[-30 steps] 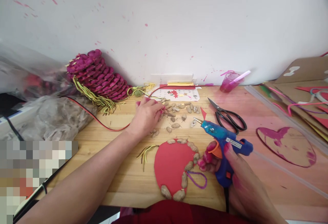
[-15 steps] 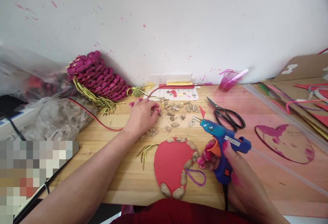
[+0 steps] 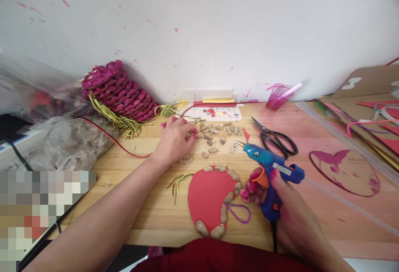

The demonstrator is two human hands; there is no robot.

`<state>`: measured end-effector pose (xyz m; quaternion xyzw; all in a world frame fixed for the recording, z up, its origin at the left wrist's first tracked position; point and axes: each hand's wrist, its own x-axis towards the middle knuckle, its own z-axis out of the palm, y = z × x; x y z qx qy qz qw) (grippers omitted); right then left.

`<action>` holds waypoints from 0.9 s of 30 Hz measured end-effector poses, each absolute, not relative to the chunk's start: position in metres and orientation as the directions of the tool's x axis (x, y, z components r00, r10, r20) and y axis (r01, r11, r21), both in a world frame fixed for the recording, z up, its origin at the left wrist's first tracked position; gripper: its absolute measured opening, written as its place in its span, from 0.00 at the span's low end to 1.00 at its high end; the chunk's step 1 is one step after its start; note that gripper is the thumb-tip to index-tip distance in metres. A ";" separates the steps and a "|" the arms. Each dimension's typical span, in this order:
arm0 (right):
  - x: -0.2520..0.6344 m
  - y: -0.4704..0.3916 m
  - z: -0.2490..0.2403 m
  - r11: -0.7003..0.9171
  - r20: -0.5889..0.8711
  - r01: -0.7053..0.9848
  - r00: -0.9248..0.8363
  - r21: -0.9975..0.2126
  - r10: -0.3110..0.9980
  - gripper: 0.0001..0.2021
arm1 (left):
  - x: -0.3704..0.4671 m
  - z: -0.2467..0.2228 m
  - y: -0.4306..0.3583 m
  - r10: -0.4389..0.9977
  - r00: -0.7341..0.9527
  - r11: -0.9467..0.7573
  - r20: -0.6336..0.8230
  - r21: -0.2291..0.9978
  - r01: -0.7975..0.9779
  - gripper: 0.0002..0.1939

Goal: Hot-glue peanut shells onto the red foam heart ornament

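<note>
My right hand [image 3: 285,205] grips a blue hot glue gun [image 3: 264,162], with fingers at its orange trigger and the metal nozzle pointing up and left. Past the red cut-out, my left hand [image 3: 176,141] is at the left end of the loose peanuts [image 3: 213,150]. Its thumb and fingers pinch together on a peanut, mostly covered by the fingertips. The red heart-shaped piece [image 3: 205,197] lies flat near the front edge, with peanuts along its top, right side and bottom. A purple loop [image 3: 243,214] sticks out at its right, a yellow-green tassel [image 3: 178,182] at its left.
Black-handled scissors [image 3: 277,139] lie right of the peanuts. Behind them stands a cup of magenta paint [image 3: 277,97]. A paint-smeared cardboard heart [image 3: 346,172] is at right. A magenta peanut-covered piece [image 3: 121,93] leans on the wall, near plastic bags [image 3: 71,143]. A red-black cord [image 3: 115,139] crosses the left.
My left hand has shifted slightly right, and its thumb and fingers have drawn closer together on a peanut. The glue gun stays nearly in place in my right hand.
</note>
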<state>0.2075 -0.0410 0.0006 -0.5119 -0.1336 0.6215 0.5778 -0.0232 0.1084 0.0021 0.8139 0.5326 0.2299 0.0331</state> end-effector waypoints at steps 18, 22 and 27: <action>0.207 -0.041 0.000 -0.292 -0.497 -0.618 0.187 -0.730 0.847 0.20 | -0.022 0.013 0.099 0.890 0.335 -0.427 0.309 0.310 0.849 0.04; 0.207 -0.040 0.000 -0.285 -0.488 -0.614 0.191 -0.736 0.852 0.20 | -0.024 0.014 0.092 0.900 0.397 -0.435 0.181 0.303 0.848 0.05; 0.205 -0.039 0.002 -0.297 -0.505 -0.628 0.179 -0.720 0.844 0.21 | -0.030 0.017 0.093 0.916 0.350 -0.399 0.195 0.350 0.848 0.05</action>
